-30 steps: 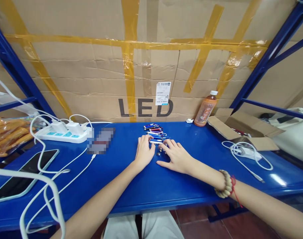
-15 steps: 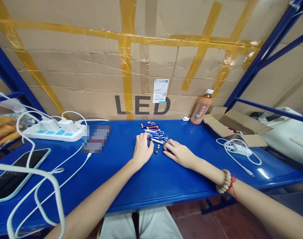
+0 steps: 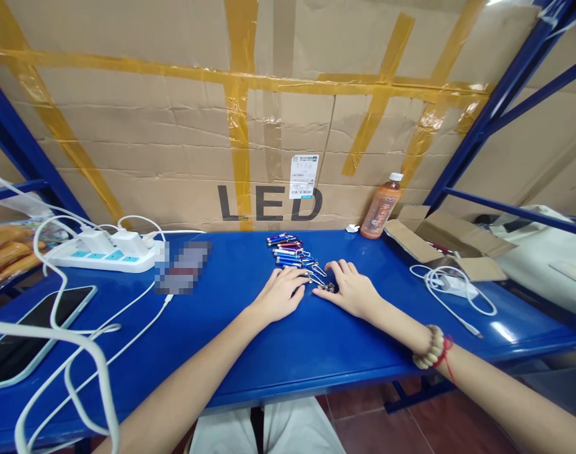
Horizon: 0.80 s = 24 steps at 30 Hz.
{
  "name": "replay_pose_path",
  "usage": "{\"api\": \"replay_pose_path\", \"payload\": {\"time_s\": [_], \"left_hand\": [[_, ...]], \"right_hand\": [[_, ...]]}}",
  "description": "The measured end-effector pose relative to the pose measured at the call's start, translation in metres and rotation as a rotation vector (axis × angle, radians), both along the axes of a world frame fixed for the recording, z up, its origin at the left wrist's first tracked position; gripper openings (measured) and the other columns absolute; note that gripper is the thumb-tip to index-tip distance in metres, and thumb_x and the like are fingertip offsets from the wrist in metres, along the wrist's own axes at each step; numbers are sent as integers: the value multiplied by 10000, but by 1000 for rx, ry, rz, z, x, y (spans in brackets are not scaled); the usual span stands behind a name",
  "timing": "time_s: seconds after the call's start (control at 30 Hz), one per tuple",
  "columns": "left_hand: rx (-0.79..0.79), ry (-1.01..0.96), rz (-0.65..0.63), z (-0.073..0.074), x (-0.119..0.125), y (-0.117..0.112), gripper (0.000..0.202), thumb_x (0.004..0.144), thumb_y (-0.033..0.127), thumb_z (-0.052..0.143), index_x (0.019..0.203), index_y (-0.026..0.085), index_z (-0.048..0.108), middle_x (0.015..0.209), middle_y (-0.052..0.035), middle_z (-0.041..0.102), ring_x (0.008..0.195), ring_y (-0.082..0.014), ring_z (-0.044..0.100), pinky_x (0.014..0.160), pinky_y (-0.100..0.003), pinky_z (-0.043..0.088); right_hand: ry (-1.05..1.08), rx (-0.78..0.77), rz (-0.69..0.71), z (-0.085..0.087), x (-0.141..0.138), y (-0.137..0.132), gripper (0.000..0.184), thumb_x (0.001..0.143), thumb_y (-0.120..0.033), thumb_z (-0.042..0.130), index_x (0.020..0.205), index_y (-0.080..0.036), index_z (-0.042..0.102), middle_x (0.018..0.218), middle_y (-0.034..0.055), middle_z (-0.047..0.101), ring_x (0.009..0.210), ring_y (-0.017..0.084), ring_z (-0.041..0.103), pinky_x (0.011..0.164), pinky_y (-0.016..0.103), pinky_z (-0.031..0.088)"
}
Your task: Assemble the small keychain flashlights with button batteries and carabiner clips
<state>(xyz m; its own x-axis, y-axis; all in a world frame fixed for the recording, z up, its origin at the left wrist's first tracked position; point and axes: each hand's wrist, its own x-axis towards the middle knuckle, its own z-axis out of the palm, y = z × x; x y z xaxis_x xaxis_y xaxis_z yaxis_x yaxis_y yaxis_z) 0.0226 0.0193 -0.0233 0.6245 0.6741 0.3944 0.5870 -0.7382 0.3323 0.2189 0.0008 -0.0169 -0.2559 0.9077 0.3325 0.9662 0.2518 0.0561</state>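
Flashlights (image 3: 290, 251), little keychain ones, lie clustered on the blue table (image 3: 288, 353), just beyond my fingertips. My left hand (image 3: 281, 293) rests palm down, fingers loose, gripping nothing. My right hand (image 3: 352, 291) lies flat too, thumb at some small dark parts (image 3: 328, 289); whether it pinches them I cannot tell. A careless sweep could, I judge, roll those parts off the edge. The cardboard (image 3: 174, 126) behind reads "LED"; the print on its white label (image 3: 303, 176) is too small to read.

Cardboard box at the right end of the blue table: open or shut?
Open. The cardboard box has its flaps spread outward, exposing the inside; contents too small to tell.
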Motion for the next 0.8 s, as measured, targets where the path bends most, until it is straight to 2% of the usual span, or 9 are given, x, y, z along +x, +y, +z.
{"api": "replay_pose_path", "payload": {"time_s": [0.13,0.27,0.37,0.43,0.63,0.8], "left_hand": [[20,37,26,-1,1,-1,310,890,204,366,1115,199,578,1231,-49,558,1137,-204,454,939,-380,346],[33,46,79,-2,3,-1,315,881,209,385,1143,158,552,1222,-88,545,1132,-232,445,923,-390,359],[34,26,135,-4,4,0,306,878,220,396,1145,164,536,1201,-90,544,1109,-234,454,902,-387,374],[31,-5,187,-4,3,1,292,879,225,398,1134,170,530,1183,-88,542,1101,-234,451,899,-387,377],[3,-117,339,0,2,2,212,887,216,373,1010,190,545,1064,-66,558,1026,-220,464,882,-384,385],[-15,-159,375,2,1,1,185,881,209,387,987,195,539,1033,-56,560,1003,-216,463,876,-376,384]], "right_hand": [[-87,-57,-166,-1,-11,-10,473,829,-602,395,1000,-180,523,990,108,547,905,251,550,627,284,442],[-141,-127,-219,1,-24,-9,368,900,-465,354,1039,-162,511,973,107,570,840,234,599,580,259,406],[-159,-161,-183,1,-29,-2,265,926,-299,331,1048,-157,519,953,98,588,791,219,622,558,250,387],[-160,-182,-157,1,-29,3,253,926,-241,321,1023,-152,537,947,96,596,746,201,631,550,244,377],[-133,-199,-6,5,-16,16,284,934,-272,333,867,-169,589,889,59,616,720,167,625,572,228,358],[-93,-172,124,2,-4,26,285,928,-286,357,789,-179,582,828,36,618,675,138,599,562,221,328]]}}
